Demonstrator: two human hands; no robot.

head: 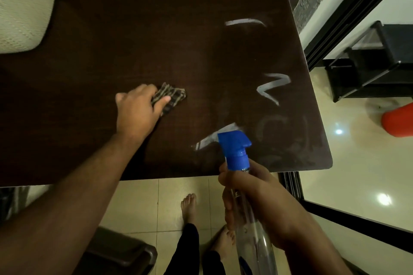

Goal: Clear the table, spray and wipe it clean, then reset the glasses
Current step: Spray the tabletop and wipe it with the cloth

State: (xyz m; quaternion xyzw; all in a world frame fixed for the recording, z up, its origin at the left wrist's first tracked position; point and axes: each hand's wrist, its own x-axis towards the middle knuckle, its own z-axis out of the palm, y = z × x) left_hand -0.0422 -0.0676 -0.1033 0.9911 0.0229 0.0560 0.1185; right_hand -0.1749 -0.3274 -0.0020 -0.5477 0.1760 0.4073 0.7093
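Table (111,51) carries no glasses; wet streaks (272,87) lie on its right side. Left hand (138,109) presses a folded cloth (172,98) mid-table; right hand (252,198) grips the spray bottle (237,152). Wiping appears partly done; glasses not reset.

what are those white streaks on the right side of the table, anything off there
Nothing damaged. The pale streaks and hazy rings on the right of the dark table look like unwiped spray or glare. The left hand presses the checked cloth mid-table; the right hand grips the spray bottle.
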